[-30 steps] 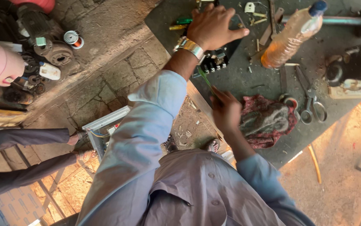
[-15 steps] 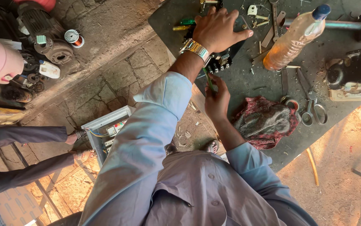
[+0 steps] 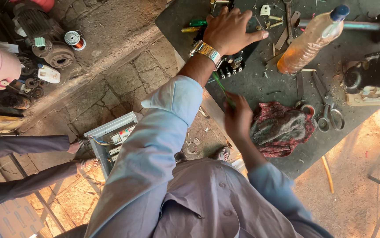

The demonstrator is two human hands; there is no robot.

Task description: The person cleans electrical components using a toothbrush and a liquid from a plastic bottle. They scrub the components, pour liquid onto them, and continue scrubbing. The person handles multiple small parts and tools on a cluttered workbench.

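**Black electrical component pinned under one hand, green screwdriver in the other**

Black electrical component (image 3: 232, 66) sits on the dark workbench (image 3: 260, 86), at about 12 o'clock from the person's chest. Only its lower edge with a row of terminals shows; the rest is under the hand.

Near: grey-blue shirt fills the bottom of the view, both sleeves running up toward the bench.

Right hand (image 3: 238, 118) at about 1 o'clock, fingers curled tight around a thin green-shafted screwdriver (image 3: 222, 87). Shaft is motion-blurred, angled up-left toward the component; can't tell if the tip touches it.

Just right of that hand, at 2 o'clock: crumpled red-and-grey rag (image 3: 281, 128), touching or nearly touching the knuckles. Beyond the rag, scissors (image 3: 328, 115) flat on the bench.

Left hand (image 3: 230, 30) at 12 o'clock, metal wristwatch (image 3: 206, 51) on the wrist, palm down, fingers spread and pressing on top of the component. Not pinching anything that I can see.

Further out on the bench: plastic bottle of amber liquid with blue cap (image 3: 311, 37) lying tilted at 1 o'clock, a hammer (image 3: 366, 24) behind it, loose screws and small metal parts near the fingertips, yellow- and green-handled tools (image 3: 194, 25) at the bench's top-left corner.

Off the bench, 9 o'clock: open white electrical enclosure (image 3: 110, 139) with wiring on the stone floor, another person's legs (image 3: 27, 165) beside it. At 10–11 o'clock: electric motor (image 3: 44, 33) and copper wire spool (image 3: 73, 39).
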